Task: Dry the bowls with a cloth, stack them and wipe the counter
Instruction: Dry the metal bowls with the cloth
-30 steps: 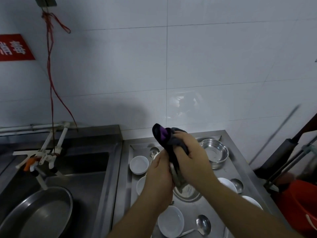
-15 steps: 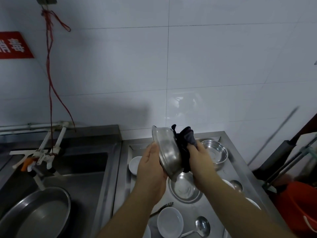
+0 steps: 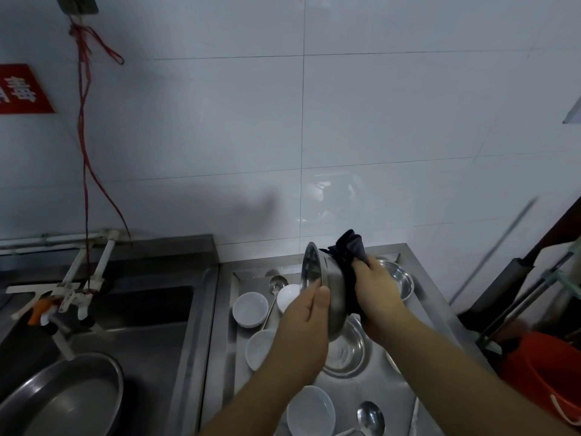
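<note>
My left hand (image 3: 306, 316) grips the rim of a steel bowl (image 3: 323, 284), held on edge above the steel counter (image 3: 223, 341). My right hand (image 3: 375, 289) holds a dark cloth (image 3: 349, 259) pressed against the bowl's outer side. On the counter lie another steel bowl (image 3: 345, 354) under the held one, a steel bowl (image 3: 399, 278) at the back right, and several white bowls (image 3: 250, 308), (image 3: 261, 347), (image 3: 311, 410).
Metal spoons (image 3: 371, 416), (image 3: 276, 284) lie among the bowls. A sink (image 3: 141, 325) with a large steel basin (image 3: 66, 401) and a tap (image 3: 63, 303) is on the left. An orange bucket (image 3: 544, 369) and dark handles stand at the right.
The bowl came out from under the cloth and was turned on edge. The cloth moved from the bowl's top to its right outer side; both hands shifted slightly right.
</note>
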Action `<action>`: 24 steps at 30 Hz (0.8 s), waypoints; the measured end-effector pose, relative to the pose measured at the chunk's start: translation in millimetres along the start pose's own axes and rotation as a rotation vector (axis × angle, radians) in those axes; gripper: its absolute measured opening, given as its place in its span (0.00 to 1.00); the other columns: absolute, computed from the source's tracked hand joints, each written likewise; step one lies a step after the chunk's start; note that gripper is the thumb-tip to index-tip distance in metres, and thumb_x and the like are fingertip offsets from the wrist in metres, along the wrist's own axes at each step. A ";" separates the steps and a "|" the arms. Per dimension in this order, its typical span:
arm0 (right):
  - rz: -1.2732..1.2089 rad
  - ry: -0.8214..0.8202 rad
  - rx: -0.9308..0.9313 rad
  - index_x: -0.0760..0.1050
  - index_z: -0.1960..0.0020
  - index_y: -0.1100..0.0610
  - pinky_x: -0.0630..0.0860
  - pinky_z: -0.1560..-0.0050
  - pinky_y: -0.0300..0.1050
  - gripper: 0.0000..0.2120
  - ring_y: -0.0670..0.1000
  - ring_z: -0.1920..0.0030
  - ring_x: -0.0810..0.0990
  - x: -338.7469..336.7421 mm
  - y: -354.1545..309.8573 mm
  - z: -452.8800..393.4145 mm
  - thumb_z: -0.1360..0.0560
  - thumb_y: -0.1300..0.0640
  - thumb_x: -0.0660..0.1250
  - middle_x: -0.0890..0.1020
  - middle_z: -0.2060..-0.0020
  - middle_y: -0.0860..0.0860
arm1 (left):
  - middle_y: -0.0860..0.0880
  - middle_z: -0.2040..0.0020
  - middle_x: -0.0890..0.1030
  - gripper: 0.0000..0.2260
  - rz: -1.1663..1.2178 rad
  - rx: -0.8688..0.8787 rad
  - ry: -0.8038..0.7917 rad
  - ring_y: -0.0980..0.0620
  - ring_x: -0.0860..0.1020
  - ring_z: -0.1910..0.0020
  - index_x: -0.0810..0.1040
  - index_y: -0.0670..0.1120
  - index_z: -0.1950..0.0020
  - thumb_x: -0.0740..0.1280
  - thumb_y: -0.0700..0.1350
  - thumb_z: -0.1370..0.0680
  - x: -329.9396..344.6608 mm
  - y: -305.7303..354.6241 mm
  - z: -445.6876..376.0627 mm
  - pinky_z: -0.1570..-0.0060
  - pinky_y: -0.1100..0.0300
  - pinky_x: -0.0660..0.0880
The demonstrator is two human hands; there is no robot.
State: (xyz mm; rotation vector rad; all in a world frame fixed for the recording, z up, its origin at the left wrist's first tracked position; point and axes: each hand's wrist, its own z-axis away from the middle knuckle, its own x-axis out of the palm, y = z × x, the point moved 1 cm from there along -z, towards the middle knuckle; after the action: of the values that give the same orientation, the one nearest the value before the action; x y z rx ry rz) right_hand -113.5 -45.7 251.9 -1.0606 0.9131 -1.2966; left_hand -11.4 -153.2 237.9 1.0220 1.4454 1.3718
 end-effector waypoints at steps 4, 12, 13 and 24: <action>0.003 -0.032 0.063 0.86 0.54 0.47 0.83 0.46 0.68 0.14 0.63 0.49 0.88 -2.5 13.1 9.4 0.19 0.55 0.61 0.89 0.54 0.57 | 0.54 0.52 0.85 0.13 -0.373 0.122 -0.091 0.55 0.83 0.51 0.80 0.55 0.43 0.56 0.54 0.12 -11.7 -6.0 -9.3 0.48 0.52 0.81; 0.049 -0.033 0.035 0.84 0.50 0.55 0.83 0.51 0.72 0.17 0.64 0.51 0.88 -11.4 14.9 17.8 0.32 0.44 0.79 0.86 0.52 0.63 | 0.63 0.64 0.73 0.06 -0.803 0.234 -0.244 0.71 0.76 0.63 0.69 0.62 0.40 0.54 0.53 0.12 -7.9 -14.3 -11.2 0.65 0.74 0.69; 0.054 -0.013 0.034 0.83 0.51 0.57 0.82 0.53 0.73 0.15 0.64 0.53 0.88 -14.9 15.7 16.5 0.31 0.47 0.79 0.85 0.53 0.65 | 0.62 0.63 0.74 0.06 -0.827 0.238 -0.259 0.68 0.76 0.64 0.68 0.62 0.39 0.54 0.52 0.12 -5.6 -13.6 -11.1 0.65 0.74 0.69; -0.023 0.124 0.143 0.83 0.52 0.59 0.83 0.59 0.54 0.12 0.58 0.62 0.84 -52.6 47.7 -7.9 0.29 0.52 0.78 0.84 0.62 0.58 | 0.51 0.49 0.83 0.14 -1.067 0.292 -0.333 0.48 0.81 0.53 0.68 0.55 0.30 0.52 0.56 0.13 24.1 -22.2 -21.6 0.51 0.46 0.81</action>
State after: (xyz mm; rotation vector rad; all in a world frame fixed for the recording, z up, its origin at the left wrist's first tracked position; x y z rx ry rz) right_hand -111.6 4.6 201.3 -0.8892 0.8884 -1.4376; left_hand -38.8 -137.4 214.7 0.4455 1.5750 0.2186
